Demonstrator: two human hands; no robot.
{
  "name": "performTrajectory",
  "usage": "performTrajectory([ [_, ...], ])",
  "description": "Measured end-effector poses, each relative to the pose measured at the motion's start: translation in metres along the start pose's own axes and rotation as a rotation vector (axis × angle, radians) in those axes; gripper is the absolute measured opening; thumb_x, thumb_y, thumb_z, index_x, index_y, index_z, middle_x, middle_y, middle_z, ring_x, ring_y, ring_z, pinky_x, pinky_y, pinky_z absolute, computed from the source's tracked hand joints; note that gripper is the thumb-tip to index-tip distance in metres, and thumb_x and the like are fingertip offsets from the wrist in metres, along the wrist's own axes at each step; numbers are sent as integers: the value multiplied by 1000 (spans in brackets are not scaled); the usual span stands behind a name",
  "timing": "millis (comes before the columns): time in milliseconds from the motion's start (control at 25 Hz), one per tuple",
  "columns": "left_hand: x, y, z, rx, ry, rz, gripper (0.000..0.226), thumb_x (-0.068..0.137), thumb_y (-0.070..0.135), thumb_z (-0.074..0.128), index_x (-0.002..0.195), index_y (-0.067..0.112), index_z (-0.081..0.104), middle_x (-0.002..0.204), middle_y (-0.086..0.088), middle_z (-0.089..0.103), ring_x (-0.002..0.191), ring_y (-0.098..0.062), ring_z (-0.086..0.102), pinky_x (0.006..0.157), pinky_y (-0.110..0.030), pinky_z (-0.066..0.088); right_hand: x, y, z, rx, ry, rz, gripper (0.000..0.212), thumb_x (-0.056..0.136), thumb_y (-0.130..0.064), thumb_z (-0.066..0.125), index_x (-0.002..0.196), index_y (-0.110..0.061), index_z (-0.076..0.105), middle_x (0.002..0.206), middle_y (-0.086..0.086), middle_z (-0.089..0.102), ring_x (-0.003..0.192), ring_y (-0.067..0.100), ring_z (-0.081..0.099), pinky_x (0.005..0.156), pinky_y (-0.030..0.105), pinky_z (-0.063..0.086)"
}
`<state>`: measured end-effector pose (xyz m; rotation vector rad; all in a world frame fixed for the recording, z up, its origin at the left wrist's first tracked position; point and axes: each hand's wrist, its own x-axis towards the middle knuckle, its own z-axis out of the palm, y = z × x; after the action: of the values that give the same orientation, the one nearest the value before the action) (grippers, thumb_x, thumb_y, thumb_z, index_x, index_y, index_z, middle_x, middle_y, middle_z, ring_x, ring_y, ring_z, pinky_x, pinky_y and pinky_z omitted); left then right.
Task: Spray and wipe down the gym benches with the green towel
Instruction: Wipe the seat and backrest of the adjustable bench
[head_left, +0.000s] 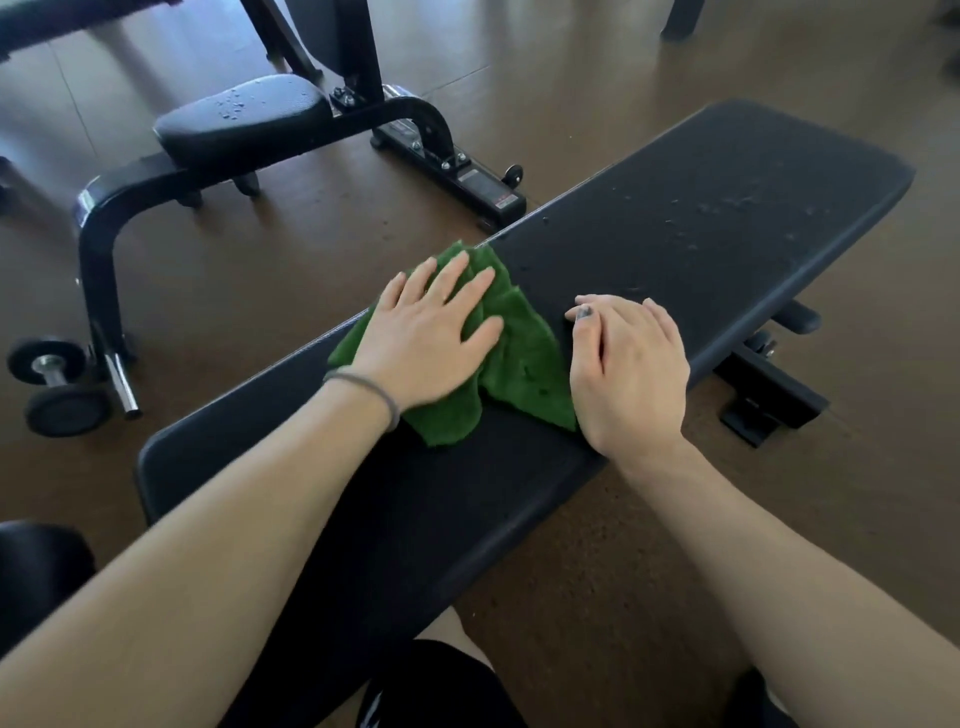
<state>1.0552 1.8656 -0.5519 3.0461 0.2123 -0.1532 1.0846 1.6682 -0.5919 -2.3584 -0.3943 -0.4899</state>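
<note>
A flat black gym bench (727, 208) runs diagonally from lower left to upper right. Spray droplets dot its far end. The crumpled green towel (524, 364) lies on the bench's middle. My left hand (431, 338) presses flat on the towel's left part, fingers spread. My right hand (631, 369) rests on the bench just right of the towel, fingers curled, touching the towel's right edge. No spray bottle is in view.
A second bench with a droplet-covered black seat pad (244, 117) and a curved black frame (98, 234) stands at upper left. A small dumbbell (52, 384) lies on the brown floor at left. My knee (436, 680) shows at the bottom.
</note>
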Motion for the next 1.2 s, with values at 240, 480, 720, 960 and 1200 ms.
performTrajectory([
  [240,59,-9,-3,-88,-34,-203,62,101,67,23,154,36,33,152,-4,49,134,-32,51,99,-44,40,2,2,-1,19,26,10,41,103,-25,35,99,-18,75,114,-7,74,113,8,63,121,35,30],
  [480,-59,-1,-1,6,-20,-91,77,97,63,9,165,28,8,173,-2,5,159,-26,4,129,-41,0,-2,-4,-5,49,45,38,41,105,-20,35,96,-16,75,107,-7,75,111,9,64,122,34,26],
  [720,-54,34,8,49,-30,56,75,99,64,6,165,31,2,173,4,-5,160,-22,-7,129,-41,-5,-3,-2,-6,82,85,27,46,105,-22,29,98,-13,74,106,-4,74,110,11,64,122,35,28],
  [960,-31,72,13,50,-26,74,75,101,61,13,165,22,7,174,-3,0,160,-25,-1,129,-44,0,-1,23,-25,-3,23,-37,50,106,-26,25,114,-8,71,120,6,72,118,21,62,120,40,30],
  [1200,-102,86,13,139,-32,201,75,104,61,16,165,22,-2,173,-2,-6,160,-25,-5,130,-44,0,9,85,-49,-147,-259,-73,54,109,-31,25,153,-11,47,162,4,41,153,18,29,127,32,8],
])
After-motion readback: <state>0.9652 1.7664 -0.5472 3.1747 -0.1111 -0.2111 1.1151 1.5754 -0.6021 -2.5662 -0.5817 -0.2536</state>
